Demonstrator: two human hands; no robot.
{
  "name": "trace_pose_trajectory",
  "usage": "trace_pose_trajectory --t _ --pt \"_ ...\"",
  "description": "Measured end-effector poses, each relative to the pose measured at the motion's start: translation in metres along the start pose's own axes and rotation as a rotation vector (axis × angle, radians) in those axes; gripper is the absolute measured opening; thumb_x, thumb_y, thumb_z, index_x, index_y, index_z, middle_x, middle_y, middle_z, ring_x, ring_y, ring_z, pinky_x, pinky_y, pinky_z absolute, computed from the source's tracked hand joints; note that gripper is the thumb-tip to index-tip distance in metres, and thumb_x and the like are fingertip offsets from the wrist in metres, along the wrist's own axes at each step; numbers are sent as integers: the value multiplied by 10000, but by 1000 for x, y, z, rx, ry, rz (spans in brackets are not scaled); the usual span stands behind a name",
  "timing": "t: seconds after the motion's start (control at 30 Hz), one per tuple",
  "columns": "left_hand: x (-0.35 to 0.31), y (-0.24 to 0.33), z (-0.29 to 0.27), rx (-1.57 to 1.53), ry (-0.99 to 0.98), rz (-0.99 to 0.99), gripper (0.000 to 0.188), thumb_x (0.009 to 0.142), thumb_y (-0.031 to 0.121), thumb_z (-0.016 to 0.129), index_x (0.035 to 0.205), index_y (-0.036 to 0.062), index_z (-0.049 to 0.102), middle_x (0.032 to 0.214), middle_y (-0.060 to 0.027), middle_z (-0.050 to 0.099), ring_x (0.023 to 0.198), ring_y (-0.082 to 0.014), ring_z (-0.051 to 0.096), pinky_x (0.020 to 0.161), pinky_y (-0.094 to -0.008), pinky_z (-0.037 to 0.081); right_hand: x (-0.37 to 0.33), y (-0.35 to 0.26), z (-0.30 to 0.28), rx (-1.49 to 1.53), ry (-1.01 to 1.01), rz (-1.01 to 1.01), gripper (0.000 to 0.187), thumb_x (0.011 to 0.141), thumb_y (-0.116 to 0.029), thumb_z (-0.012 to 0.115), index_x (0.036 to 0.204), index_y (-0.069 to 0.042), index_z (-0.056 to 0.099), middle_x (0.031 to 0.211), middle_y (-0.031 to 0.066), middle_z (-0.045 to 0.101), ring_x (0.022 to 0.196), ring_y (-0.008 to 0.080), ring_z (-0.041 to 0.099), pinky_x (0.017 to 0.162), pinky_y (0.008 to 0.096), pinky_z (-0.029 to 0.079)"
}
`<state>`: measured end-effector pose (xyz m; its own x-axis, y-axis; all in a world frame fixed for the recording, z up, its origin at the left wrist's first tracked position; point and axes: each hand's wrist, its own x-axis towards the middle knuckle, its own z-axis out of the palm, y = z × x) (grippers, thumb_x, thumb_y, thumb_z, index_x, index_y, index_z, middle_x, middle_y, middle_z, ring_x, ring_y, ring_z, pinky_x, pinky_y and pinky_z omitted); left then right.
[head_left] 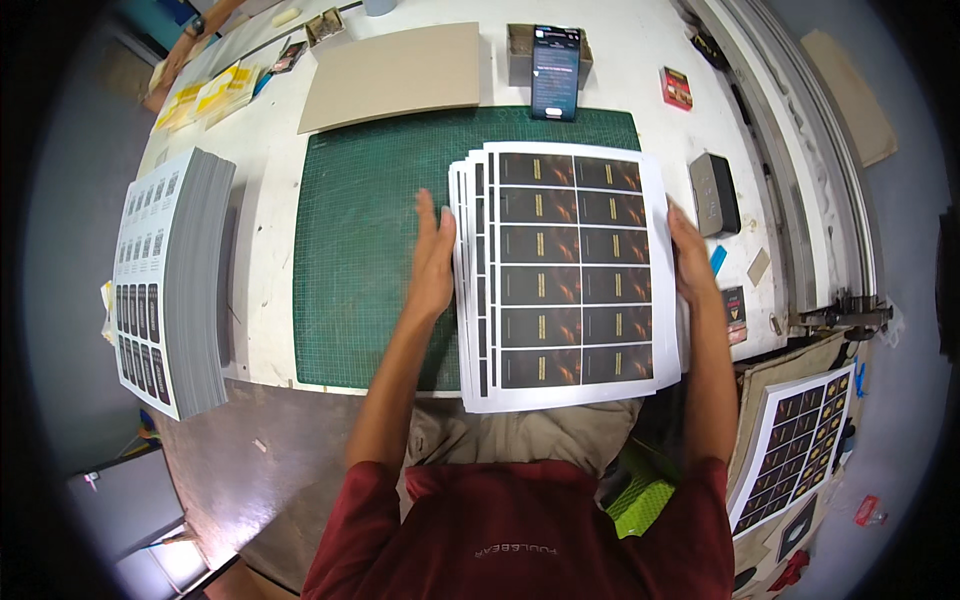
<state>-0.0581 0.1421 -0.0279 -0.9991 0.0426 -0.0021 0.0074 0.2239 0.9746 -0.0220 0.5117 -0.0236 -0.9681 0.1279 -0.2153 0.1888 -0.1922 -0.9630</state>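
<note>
Fingers [687, 240] flanking printed sheets [570, 270], long axis forward

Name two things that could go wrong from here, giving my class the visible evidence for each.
1. The stack of printed sheets between the left hand and right hand is unevenly stepped along its left edge, so sheets might slip further out of line.
2. The phone, apparently propped against a small box, stands at the far edge of the cutting mat; a bump could tip it.
</note>
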Motion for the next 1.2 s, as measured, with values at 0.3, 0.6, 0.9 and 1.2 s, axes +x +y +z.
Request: trace_pose_trajectory --t 0.3,0.6,0.9,1.2 --pt "2 -29 13 -397 -152 -9 870 1034 636 188 1607 0 33 1684 -217 28 1564 -326 16 1261 -440 22 9 30 46 -48 -79 -14 715 1093 -465 366 1575 46 229 1595 136 345 1466 215 321 1216 335 223" --pt "-6 -26 10 -555 -76 32 809 1055 615 163 1623 49 56 1683 -204 89 1556 -316 113 1262 -430 92 -10 4 42 570 -120 -57 1024 976 -756 312 1616 -45 -53 1619 256 244 1495 329 284 1220 421 233" --pt "-93 -24 9 -448 -199 48 754 1073 520 273 1629 57 58 1694 -138 85 1521 -303 210 1253 -461 132 -208 -55 -63 636 74 -276 982 964 -783 186 1568 -14 274 1538 304 382 1454 394 362 1214 503 244" --pt "-87 -42 1 -124 -146 141 681 1102 481 151 1618 39 117 1682 -139 134 1524 -288 209 1257 -457 160 -479 -45 -273 -1328 1754 965 835 787 -675 731 1118 89 662 1220 309 644 1115 422 663 931 463 539"
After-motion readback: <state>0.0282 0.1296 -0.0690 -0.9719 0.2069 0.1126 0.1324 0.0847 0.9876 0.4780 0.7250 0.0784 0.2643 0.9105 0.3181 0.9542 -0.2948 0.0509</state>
